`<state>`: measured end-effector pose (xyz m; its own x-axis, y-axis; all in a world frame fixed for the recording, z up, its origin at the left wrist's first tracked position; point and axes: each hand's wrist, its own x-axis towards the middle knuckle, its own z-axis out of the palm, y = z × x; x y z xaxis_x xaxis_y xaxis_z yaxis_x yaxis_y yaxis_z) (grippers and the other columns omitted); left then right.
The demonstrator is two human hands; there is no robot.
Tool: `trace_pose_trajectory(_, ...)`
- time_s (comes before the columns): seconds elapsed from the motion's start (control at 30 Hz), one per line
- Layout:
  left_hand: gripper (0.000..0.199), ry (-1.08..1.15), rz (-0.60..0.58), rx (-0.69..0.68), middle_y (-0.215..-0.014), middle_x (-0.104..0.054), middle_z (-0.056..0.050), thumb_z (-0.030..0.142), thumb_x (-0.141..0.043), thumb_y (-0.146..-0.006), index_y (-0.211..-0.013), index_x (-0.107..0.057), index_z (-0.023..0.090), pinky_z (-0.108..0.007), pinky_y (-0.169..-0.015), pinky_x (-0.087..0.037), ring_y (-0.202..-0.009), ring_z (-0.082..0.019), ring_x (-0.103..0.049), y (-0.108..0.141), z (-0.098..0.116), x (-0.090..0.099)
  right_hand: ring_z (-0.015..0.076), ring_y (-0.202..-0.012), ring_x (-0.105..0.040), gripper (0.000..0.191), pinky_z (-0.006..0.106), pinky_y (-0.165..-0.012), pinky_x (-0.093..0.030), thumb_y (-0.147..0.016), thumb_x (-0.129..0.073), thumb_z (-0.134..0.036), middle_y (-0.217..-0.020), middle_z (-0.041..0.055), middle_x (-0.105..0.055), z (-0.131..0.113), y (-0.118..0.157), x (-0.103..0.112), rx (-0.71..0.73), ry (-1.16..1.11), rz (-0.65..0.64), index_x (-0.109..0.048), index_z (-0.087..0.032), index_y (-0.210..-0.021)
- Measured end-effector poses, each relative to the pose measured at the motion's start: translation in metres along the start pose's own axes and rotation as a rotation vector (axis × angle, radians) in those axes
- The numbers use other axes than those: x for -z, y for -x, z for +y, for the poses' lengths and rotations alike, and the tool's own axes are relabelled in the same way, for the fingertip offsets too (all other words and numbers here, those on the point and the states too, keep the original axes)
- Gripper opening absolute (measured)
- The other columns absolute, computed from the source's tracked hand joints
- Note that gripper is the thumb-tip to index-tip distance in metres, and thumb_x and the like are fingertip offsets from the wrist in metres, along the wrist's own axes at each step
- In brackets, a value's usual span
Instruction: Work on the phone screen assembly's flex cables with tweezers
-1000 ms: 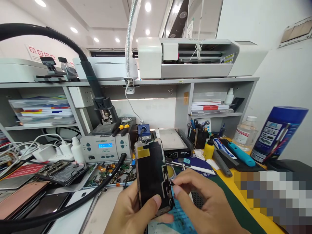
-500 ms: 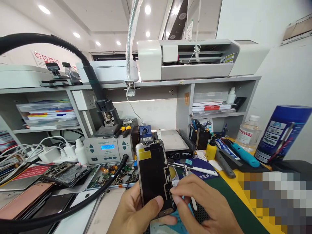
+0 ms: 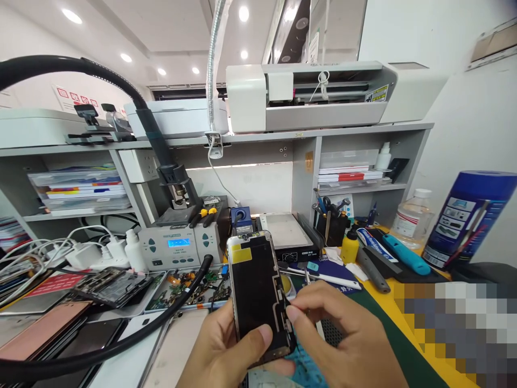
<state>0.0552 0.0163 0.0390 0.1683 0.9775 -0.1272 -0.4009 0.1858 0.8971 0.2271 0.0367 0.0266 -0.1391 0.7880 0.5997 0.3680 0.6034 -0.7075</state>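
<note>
A phone screen assembly [image 3: 254,291] is held upright and slightly tilted, its dark back with a yellow sticker [image 3: 241,254] facing me. My left hand [image 3: 234,345] wraps round its lower left side, the thumb lying on the dark surface. At the lower right edge my right hand [image 3: 335,334] is closed in a pinch, with thumb and index fingertips against the frame. A thin dark strip along that edge runs to the fingertips; what exactly they pinch is too small to tell. Beneath the hands lies a light blue mat [image 3: 309,366], partly hidden.
A black hose [image 3: 133,342] curves over phones and a tray of circuit boards [image 3: 189,288] at the left. Behind stand a hot-air station [image 3: 180,248] and a flat heating plate [image 3: 283,229]. Right: yellow bottle [image 3: 349,247], grey-handled tool [image 3: 374,272], blue can [image 3: 468,221].
My right fingertips have moved slightly up along the screen's right edge, and a thin dark strip there now stands off the frame. My left hand keeps its hold.
</note>
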Motion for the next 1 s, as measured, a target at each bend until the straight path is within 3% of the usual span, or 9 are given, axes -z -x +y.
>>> trace_pose_trajectory(0.1,0.036,0.037,-0.004,0.048,-0.093,-0.077,-0.011,0.022,-0.082,-0.072,-0.107,-0.075,0.015,-0.034,-0.061,-0.062,-0.075,-0.024,-0.072,0.001,0.003,-0.001,0.0163,-0.063,-0.064,0.017,0.024,-0.056,-0.053,-0.089,-0.063,-0.036,-0.073,0.0002,-0.069,-0.003,-0.004,0.004,-0.314,-0.15,-0.132,-0.07,-0.023,-0.08)
trace_pose_trajectory(0.17,0.035,0.063,-0.019,0.076,-0.086,-0.076,-0.011,0.018,-0.078,-0.075,-0.109,-0.074,0.013,-0.035,-0.061,-0.062,-0.071,-0.023,-0.07,0.001,0.006,-0.001,0.016,-0.061,-0.062,0.02,0.024,-0.056,-0.052,-0.085,-0.065,-0.04,-0.069,0.0001,-0.067,-0.005,-0.007,0.006,-0.42,-0.237,-0.172,-0.071,-0.022,-0.078)
trace_pose_trajectory(0.47,0.029,0.08,-0.068,0.068,-0.089,-0.077,-0.013,0.01,-0.069,-0.079,-0.107,-0.075,0.012,-0.036,-0.062,-0.063,-0.078,-0.027,-0.073,0.002,0.011,-0.003,0.0127,-0.061,-0.061,0.017,0.021,-0.057,-0.054,-0.08,-0.069,-0.036,-0.071,-0.0002,-0.067,-0.009,-0.01,0.006,-0.526,-0.473,-0.21,-0.072,-0.021,-0.071)
trace_pose_trajectory(0.57,0.029,0.08,-0.074,0.058,-0.087,-0.075,-0.012,0.01,-0.07,-0.079,-0.107,-0.075,0.012,-0.036,-0.062,-0.064,-0.076,-0.024,-0.071,0.001,0.01,-0.002,0.012,-0.061,-0.061,0.012,0.021,-0.056,-0.053,-0.079,-0.068,-0.03,-0.073,-0.0005,-0.066,-0.007,-0.01,0.005,-0.448,-0.456,-0.206,-0.071,-0.021,-0.071)
trace_pose_trajectory(0.8,0.035,0.032,-0.078,0.071,-0.099,-0.076,-0.012,0.018,-0.078,-0.075,-0.11,-0.075,0.014,-0.034,-0.061,-0.062,-0.069,-0.022,-0.072,0.002,0.008,0.0,0.0136,-0.072,-0.066,0.015,0.023,-0.062,-0.053,-0.078,-0.062,-0.009,-0.083,-0.0009,-0.067,-0.005,-0.005,0.006,-0.056,-0.158,-0.183,-0.067,-0.022,-0.073)
trace_pose_trajectory(1.0,0.033,-0.048,-0.107,-0.089,-0.101,-0.077,-0.008,0.03,-0.08,-0.077,-0.109,-0.076,0.022,-0.031,-0.069,-0.06,-0.091,-0.027,-0.072,0.0,-0.002,0.004,0.0154,-0.072,-0.067,0.02,0.025,-0.063,-0.056,-0.076,-0.062,-0.003,-0.085,0.0021,-0.065,0.001,0.001,0.002,0.243,-0.012,-0.073,-0.066,-0.022,-0.08)
